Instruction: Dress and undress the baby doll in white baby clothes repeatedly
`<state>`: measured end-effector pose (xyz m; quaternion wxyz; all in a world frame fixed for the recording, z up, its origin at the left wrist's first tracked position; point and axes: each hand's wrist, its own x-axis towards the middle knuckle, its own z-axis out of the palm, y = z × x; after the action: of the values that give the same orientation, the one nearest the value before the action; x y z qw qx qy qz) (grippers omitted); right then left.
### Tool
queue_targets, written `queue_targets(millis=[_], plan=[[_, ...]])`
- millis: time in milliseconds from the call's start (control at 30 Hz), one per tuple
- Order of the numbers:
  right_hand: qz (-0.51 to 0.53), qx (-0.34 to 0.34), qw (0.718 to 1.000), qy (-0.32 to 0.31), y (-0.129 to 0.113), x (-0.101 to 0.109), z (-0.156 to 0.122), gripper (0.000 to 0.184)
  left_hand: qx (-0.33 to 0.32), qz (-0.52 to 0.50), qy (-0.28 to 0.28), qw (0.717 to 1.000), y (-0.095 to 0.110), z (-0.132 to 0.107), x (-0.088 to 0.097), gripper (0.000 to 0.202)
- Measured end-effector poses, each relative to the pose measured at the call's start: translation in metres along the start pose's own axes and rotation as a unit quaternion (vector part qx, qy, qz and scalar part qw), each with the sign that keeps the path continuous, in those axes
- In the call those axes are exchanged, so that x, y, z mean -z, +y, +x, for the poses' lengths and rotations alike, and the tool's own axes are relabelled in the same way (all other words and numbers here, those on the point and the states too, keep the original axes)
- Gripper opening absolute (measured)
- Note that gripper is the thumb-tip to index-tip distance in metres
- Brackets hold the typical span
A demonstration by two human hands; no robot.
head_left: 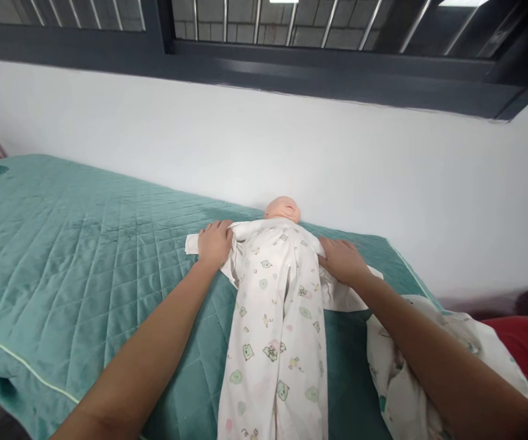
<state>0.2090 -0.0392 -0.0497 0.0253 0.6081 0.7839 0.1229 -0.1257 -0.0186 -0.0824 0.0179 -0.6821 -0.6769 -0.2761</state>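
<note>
A baby doll (283, 208) lies on its back on the bed, its head by the wall. White baby pyjamas (268, 318) printed with small green animals are spread over its body, hiding the trunk and limbs. At the left shoulder, my left hand (216, 243) has its fingers curled over the sleeve, and a white cuff sticks out beyond it. On the other side my right hand (343, 260) pinches the pyjamas' edge near the shoulder. The right sleeve (341, 296) lies loose under my wrist. Both hands are closed on cloth; their fingertips are partly hidden.
A green quilted cover (108, 244) spreads over the bed, which meets a white wall (245, 134) below a dark-framed window (291, 64) with bars. Crumpled printed cloth (390, 360) and a red item (527, 345) lie at the right, by my forearm.
</note>
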Motion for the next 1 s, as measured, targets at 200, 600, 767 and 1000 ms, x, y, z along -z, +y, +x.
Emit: queue_targets(millis=[200, 600, 767, 1000], plan=[[0.031, -0.041, 0.998, 0.031, 0.017, -0.014, -0.013, 0.045, -0.003, 0.009, -0.015, 1.0, -0.006, 0.001, 0.003, 0.035], [0.043, -0.063, 0.994, 0.081, 0.021, -0.027, -0.028, 0.053, 0.048, 0.025, -0.043, 0.998, -0.01, -0.008, 0.013, 0.035], [0.087, -0.033, 0.99, 0.104, 0.0, 0.011, -0.017, 0.061, 0.05, 0.01, -0.053, 0.997, -0.01, -0.008, 0.011, 0.037], [0.279, 0.084, 0.953, 0.081, -0.096, 0.091, 0.034, 0.041, 0.042, 0.002, -0.046, 0.998, -0.011, -0.006, 0.013, 0.034]])
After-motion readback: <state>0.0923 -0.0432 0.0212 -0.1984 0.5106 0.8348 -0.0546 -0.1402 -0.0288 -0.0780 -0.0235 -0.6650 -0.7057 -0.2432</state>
